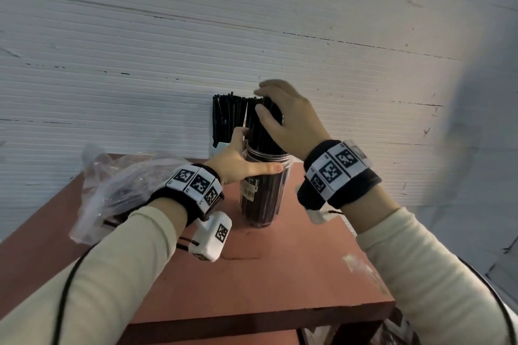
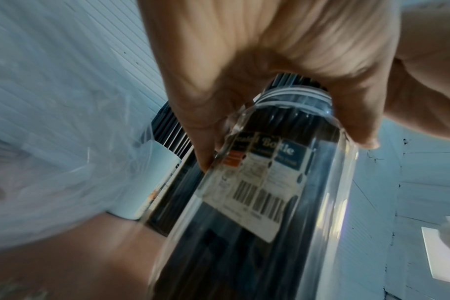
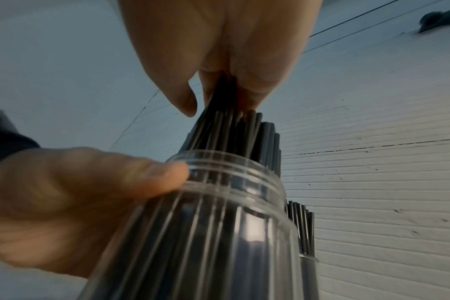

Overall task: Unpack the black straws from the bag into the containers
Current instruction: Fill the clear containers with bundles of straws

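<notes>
left hand (image 1: 238,161) wrapped round clear jar (image 1: 263,190) near desk (image 1: 280,274) far edge; right hand (image 1: 286,120) fingers (image 3: 183,101) pinching black straws (image 1: 263,131) over the mouth. best lowered straight, jar steadied; bag (image 1: 112,190) far-left.

Clear cylindrical plastic jar (image 1: 263,190) with threaded neck and barcode label stands upright on the reddish table, packed with thin black straws (image 1: 262,126) whose tops project above the rim. Second container (image 1: 221,148), pale, sits just behind it against the wall, also full of upright black straws. Crumpled clear plastic bag (image 1: 117,185) lies at the table's left, a few dark straws inside.
</notes>
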{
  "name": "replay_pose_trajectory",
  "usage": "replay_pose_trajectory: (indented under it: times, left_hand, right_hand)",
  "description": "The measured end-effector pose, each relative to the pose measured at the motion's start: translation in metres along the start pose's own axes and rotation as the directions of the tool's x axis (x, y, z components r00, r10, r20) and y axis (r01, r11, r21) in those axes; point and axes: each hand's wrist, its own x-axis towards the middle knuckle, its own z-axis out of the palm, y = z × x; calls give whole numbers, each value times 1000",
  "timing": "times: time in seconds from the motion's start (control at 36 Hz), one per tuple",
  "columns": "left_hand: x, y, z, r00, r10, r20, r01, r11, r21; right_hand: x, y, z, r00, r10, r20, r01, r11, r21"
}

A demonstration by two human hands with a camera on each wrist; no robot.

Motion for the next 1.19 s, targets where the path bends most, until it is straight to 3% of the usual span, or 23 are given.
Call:
replay_pose_trajectory:
  times: [0.67, 0.89, 1.08, 1.19]
  left_hand:
    - [-3, -2, 5, 999, -13, -31, 13, 1000, 0]
    - [-2, -6, 5, 1000, -10, -26, 10, 1000, -19]
    - [-6, -5, 5, 1000, -14, -22, 13, 999, -33]
    - [-6, -4, 5, 1000, -15, -20, 14, 999, -37]
  right_hand:
    - [-7, 0, -15, 990, 75, -115, -66, 994, 85]
    - [-30, -1, 2, 995, 27, -92, -23, 999, 49]
    - [-31, -7, -4, 992, 68, -104, -58, 994, 91]
    - [-34, -6, 0, 997, 74, -23, -73, 996, 57]
